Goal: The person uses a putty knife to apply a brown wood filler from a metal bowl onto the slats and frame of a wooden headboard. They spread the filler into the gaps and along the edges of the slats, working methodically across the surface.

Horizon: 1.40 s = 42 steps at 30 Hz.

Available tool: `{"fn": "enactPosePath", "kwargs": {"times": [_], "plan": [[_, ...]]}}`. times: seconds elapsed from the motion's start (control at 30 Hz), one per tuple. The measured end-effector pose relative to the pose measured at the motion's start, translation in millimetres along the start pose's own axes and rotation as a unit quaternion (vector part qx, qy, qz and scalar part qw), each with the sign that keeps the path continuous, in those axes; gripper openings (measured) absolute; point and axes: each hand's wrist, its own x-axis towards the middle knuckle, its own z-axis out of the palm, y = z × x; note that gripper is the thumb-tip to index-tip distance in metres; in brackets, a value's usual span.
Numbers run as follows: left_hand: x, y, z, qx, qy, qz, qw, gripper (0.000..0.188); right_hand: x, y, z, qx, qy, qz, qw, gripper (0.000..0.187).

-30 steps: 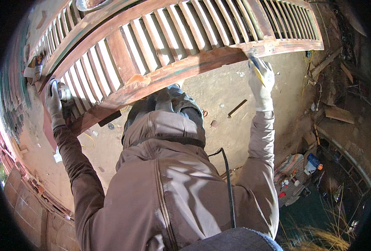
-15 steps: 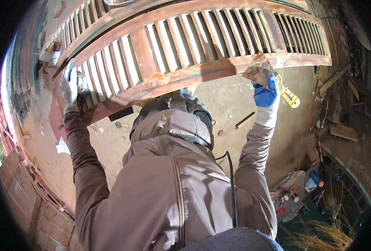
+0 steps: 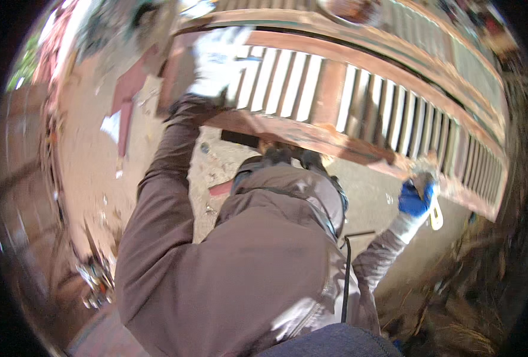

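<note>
A long louvred wooden shutter [image 3: 359, 113] with a worn reddish frame and pale slats stretches across the top, sloping down to the right. My left hand [image 3: 216, 65], in a white glove, grips the shutter near its left end; it is blurred. My right hand [image 3: 415, 199], in a blue and white glove, is at the shutter's lower rail [image 3: 335, 143] toward the right end. It holds a yellow-handled tool [image 3: 436, 218] whose tip is hidden behind the glove. My brown jacket fills the middle of the view.
Dusty concrete floor [image 3: 85, 178] lies below the shutter, with red wood scraps [image 3: 124, 119] and a white scrap [image 3: 110, 128] at left. A black cable [image 3: 346, 273] hangs by my jacket. Dry grass and debris [image 3: 460, 315] sit at lower right, small metal items [image 3: 97, 279] at lower left.
The view has swung, so the shutter now slopes down to the right. My left hand has risen on the shutter's left end. My right hand with the tool sits lower, at the rail's right.
</note>
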Motion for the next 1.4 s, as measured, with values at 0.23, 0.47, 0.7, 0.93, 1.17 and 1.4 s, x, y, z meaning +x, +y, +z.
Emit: {"fn": "enactPosePath", "kwargs": {"times": [0.23, 0.47, 0.7, 0.93, 1.17, 1.4], "plan": [[-36.1, 11.5, -0.7, -0.12, 0.073, -0.107, 0.984, 0.125, -17.6, 7.4, 21.6, -0.126, 0.023, -0.121, 0.984, 0.037], [-95.6, 17.5, 6.9, -0.264, 0.125, -0.286, 0.913, 0.114, -49.9, -10.7, 15.5, -0.485, 0.245, -0.185, 0.819, 0.033], [-106.7, 35.7, 25.1, -0.252, 0.138, -0.2, 0.937, 0.11, -39.9, -1.7, -79.3, -0.787, 0.183, -0.381, 0.449, 0.034], [-122.4, 54.9, 51.8, -0.198, 0.162, -0.183, 0.949, 0.108, -5.3, 42.1, -84.3, -0.742, 0.276, -0.37, 0.486, 0.026], [-134.4, 76.6, 40.1, -0.173, 0.138, -0.134, 0.966, 0.097, -102.5, 84.8, -119.9, -0.888, 0.084, -0.2, 0.407, 0.049], [-153.8, 91.2, 59.1, -0.206, 0.043, -0.154, 0.965, 0.083, -48.4, -42.5, -66.1, -0.845, 0.112, -0.267, 0.45, 0.043]]}}
